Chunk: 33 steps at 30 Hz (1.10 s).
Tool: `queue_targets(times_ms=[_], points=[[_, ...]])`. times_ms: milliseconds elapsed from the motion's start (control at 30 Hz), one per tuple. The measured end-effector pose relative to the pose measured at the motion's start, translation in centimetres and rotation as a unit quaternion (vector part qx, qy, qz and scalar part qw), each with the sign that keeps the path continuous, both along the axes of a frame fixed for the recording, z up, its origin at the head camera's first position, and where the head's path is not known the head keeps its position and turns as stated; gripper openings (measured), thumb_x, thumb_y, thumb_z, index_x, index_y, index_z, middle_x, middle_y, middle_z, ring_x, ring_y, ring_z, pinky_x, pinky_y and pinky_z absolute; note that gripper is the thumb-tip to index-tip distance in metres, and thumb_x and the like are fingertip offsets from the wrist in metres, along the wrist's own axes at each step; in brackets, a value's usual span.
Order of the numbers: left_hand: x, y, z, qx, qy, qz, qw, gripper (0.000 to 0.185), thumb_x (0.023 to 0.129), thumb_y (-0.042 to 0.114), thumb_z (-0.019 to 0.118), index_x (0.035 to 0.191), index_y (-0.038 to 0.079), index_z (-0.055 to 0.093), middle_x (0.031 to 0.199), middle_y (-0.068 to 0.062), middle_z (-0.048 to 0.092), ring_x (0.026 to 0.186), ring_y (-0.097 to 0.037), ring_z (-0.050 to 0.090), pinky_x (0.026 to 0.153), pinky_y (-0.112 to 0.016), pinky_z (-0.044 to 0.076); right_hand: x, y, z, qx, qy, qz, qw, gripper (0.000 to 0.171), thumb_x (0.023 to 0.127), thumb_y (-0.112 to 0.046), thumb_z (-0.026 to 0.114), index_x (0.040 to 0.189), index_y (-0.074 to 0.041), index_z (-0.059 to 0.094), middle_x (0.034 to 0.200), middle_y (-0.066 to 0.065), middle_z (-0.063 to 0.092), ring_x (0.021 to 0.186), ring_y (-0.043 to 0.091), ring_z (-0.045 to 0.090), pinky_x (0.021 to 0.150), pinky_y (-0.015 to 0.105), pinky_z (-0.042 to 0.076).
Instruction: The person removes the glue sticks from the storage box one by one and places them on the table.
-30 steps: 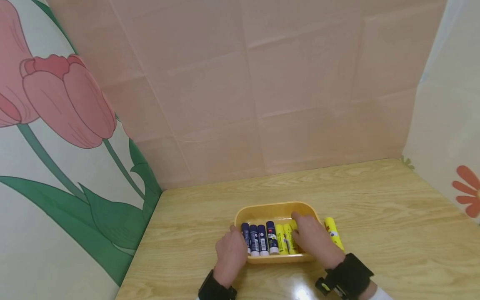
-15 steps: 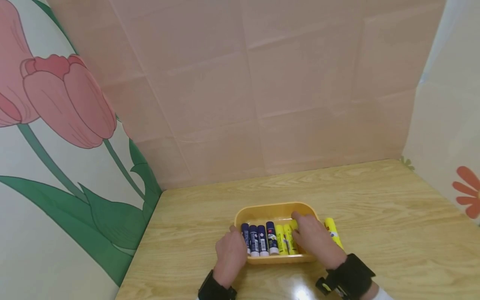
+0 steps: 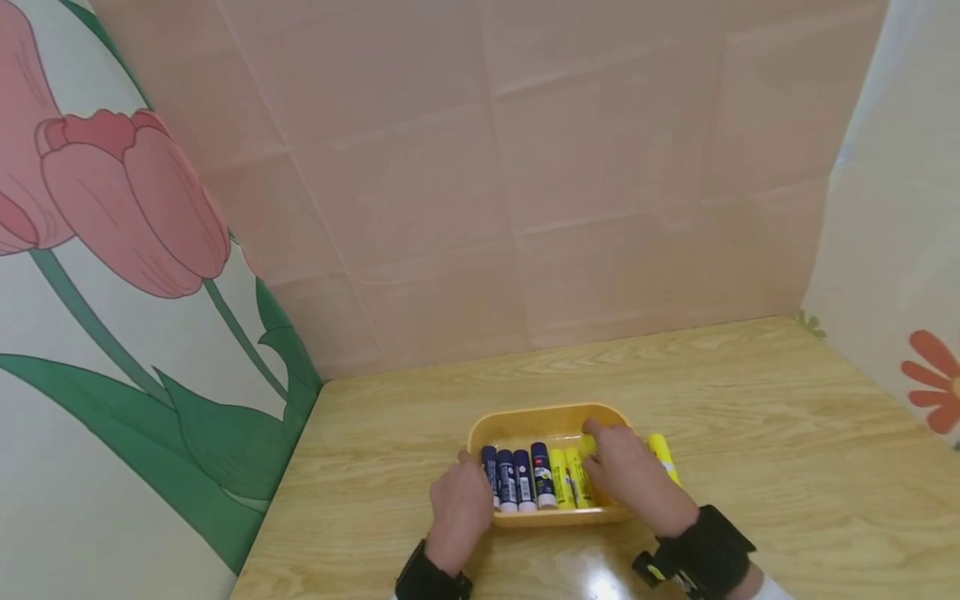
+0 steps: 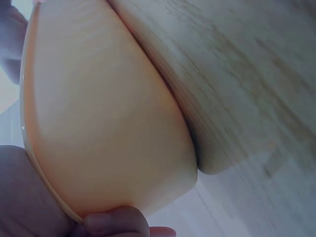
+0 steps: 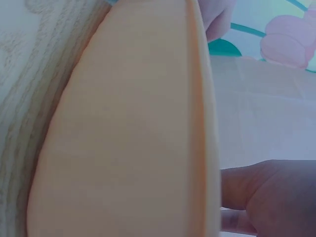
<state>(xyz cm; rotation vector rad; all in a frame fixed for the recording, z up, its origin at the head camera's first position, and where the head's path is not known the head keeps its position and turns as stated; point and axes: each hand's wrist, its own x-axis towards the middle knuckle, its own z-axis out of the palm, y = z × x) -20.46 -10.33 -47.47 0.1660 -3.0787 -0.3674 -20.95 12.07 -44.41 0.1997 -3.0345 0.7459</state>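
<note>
Right hand [image 3: 632, 467]: pinching a yellow glue stick [image 3: 588, 445] inside the orange tray [image 3: 558, 519]. Loose yellow glue stick [image 3: 663, 455]: outside, just right of this nearer hand, long axis running forward and slightly left. Left hand [image 3: 461, 500]: gripping tray's left end.

We are seeing a creased pinkish-tan sheet [image 3: 480, 183] hanging behind the wood-grain table [image 3: 390, 433]. Left of the table we are viewing printed pink tulips [image 3: 135, 208] with green leaves [image 3: 225, 442]; right of it, a red flower [image 3: 930, 379] on a pale panel [image 3: 892, 233].
</note>
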Motion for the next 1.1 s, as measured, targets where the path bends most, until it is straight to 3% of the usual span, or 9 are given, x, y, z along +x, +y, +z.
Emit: queue_targets(times_ms=[200,433,1100], points=[[-0.1,0.0,-0.1,-0.001,0.002,0.0,1.0,0.035,0.1,0.022,0.057,0.12,-0.007,0.056,0.075,-0.013,0.059,0.062,-0.022,0.058,0.055,-0.038,0.048,0.2,0.2,0.6,-0.011,-0.002,-0.001,1.0,0.042,0.086,-0.008,0.066,0.126,0.001,0.058,0.071,0.002,0.052,0.056,0.015,0.046,0.049,0.029,0.038],[0.0,-0.1,-0.2,-0.005,0.008,-0.003,0.9999,0.035,0.1,0.022,0.056,0.119,-0.007,0.056,0.075,-0.013,0.06,0.063,-0.023,0.06,0.055,-0.04,0.049,0.4,0.5,1.4,-0.029,-0.008,-0.005,1.0,0.045,0.084,-0.006,0.066,0.127,0.003,0.057,0.074,0.003,0.054,0.055,0.015,0.047,0.048,0.028,0.04],[0.1,0.0,-0.1,-0.009,-0.005,-0.003,0.9999,0.036,0.099,0.023,0.058,0.121,-0.006,0.056,0.071,-0.009,0.054,0.056,-0.018,0.051,0.05,-0.034,0.044,0.7,2.1,3.2,-0.038,-0.013,-0.006,0.999,0.045,0.088,-0.011,0.067,0.128,0.005,0.055,0.092,0.012,0.063,0.07,0.02,0.053,0.054,0.031,0.045]])
